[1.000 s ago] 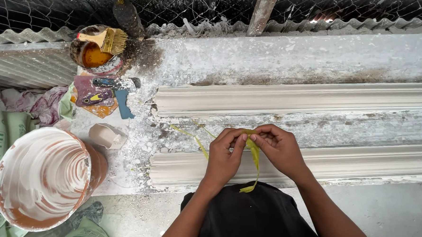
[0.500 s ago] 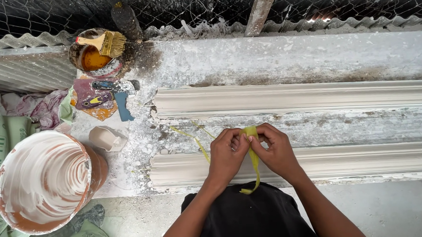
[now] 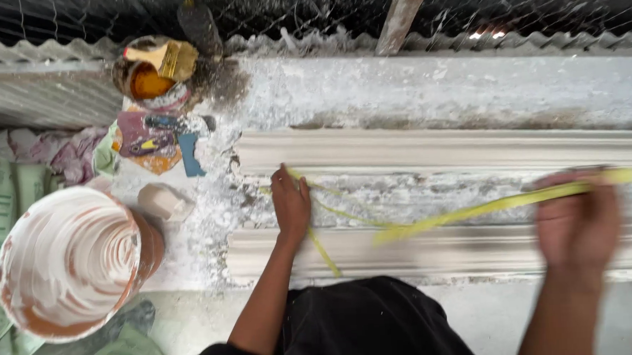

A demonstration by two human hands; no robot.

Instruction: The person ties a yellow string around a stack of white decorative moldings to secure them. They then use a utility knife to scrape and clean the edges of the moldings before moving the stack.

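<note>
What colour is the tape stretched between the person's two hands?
Yellow: the tape shows best in the head view, running from the left hand to the blurred right hand.

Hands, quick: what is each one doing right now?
Left hand: pressed down on one end of the yellow tape, by the white moulding.
Right hand: blurred, closed on the yellow tape, which is drawn out to the right.

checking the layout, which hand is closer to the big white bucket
Left. The left hand rests on the white molding just right of the bucket; the blurred right hand is far off to the right, holding yellow tape.
</note>
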